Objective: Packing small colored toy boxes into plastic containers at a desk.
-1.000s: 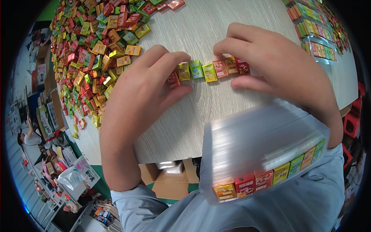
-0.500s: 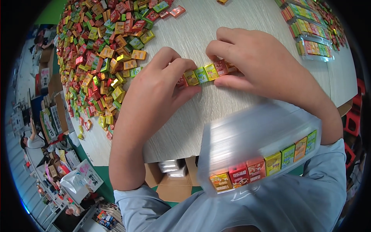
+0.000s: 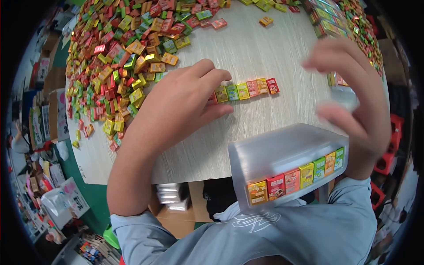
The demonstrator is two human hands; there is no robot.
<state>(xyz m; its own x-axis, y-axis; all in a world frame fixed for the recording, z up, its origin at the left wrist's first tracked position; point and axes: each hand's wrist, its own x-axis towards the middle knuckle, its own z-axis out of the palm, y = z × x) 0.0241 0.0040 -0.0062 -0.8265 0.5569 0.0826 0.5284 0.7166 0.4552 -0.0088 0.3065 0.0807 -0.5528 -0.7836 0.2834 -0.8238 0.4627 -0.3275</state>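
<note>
A short row of small, colourful candy boxes (image 3: 243, 91) lies on the pale wood-grain table. My left hand (image 3: 194, 90) curls round its left end, thumb on the near side and fingers on the far side, hiding the last boxes. To the right of the row, my right hand (image 3: 344, 84) is raised, blurred by motion, its thumb and fingers spread with nothing between them. Near the table's front edge, before my chest, is a translucent plastic case (image 3: 287, 141) with several similar boxes lined up along its near side. It covers part of my right forearm.
A big heap of loose candy boxes (image 3: 119, 57) covers the table's left side. Filled clear packs (image 3: 329, 22) stand at the far right, beside more loose boxes (image 3: 360, 26). A single yellow box (image 3: 266, 21) lies far back. Below the front edge is an open carton (image 3: 176, 216) with clear packs.
My right hand has let go of the row's right end and moved off to the right, opening. More boxes of the row now show. My left hand stays at the left end.
</note>
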